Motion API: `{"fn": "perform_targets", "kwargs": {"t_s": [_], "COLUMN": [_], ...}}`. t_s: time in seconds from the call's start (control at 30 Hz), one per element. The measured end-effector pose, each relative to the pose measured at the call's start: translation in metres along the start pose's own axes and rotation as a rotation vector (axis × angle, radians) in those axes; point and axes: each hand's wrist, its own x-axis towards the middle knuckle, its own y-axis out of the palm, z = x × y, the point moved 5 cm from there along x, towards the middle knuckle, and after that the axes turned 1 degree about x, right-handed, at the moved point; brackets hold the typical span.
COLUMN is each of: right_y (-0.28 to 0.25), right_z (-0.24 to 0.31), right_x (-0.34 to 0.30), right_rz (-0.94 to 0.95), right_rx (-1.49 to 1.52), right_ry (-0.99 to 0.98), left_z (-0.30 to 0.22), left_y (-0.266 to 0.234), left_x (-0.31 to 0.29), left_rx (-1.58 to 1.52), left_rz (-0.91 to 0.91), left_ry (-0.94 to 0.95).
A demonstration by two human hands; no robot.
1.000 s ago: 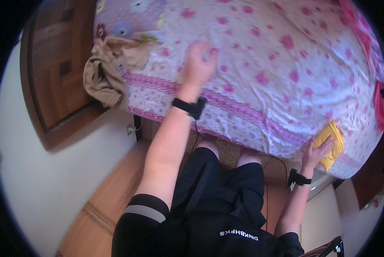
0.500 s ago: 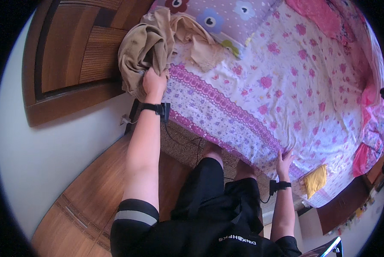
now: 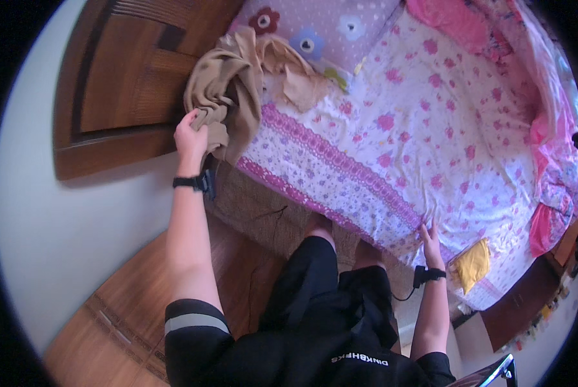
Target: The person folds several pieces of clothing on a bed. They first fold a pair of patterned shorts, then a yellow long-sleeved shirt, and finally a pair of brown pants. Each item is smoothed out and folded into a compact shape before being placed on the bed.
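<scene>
At the bed's left corner, my left hand (image 3: 191, 137) is closed on the lower left edge of a crumpled khaki garment (image 3: 242, 106). Folds bunch above my fingers, and part of the cloth hangs over the bed's edge; its exact kind is hard to tell. Against it lies a lighter beige cloth (image 3: 303, 89). My right hand (image 3: 432, 244) rests open near the front edge of the floral bedsheet (image 3: 392, 155), fingers apart and holding nothing. A small yellow pouch-like thing (image 3: 473, 266) lies on the sheet just right of that wrist.
A brown wooden headboard (image 3: 124, 84) stands at the left beside a white wall (image 3: 37, 193). A purple pillow with flowers (image 3: 328, 32) lies at the far end. Pink bedding (image 3: 550, 168) is heaped along the right. Below the bed are a brown mat (image 3: 257, 206) and wooden floor.
My left hand has moved left and slightly down, drawing an edge of the khaki garment outward over the bed's side. My right hand has stayed nearly in place on the sheet.
</scene>
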Motion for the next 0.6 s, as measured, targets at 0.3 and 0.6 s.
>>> {"fn": "perform_targets", "kwargs": {"t_s": [0.3, 0.6], "right_y": [-0.07, -0.046], "right_z": [0.155, 0.394], "right_x": [-0.093, -0.399], "right_rz": [-0.168, 0.151], "right_rx": [-0.03, -0.292], "right_ry": [-0.427, -1.344], "left_z": [-0.295, -0.421], "left_y": [-0.253, -0.337], "left_x": [-0.121, -0.261], "left_rx": [-0.028, -0.354], "left_rz": [0.197, 0.613], "left_ry": [0.614, 0.615]}}
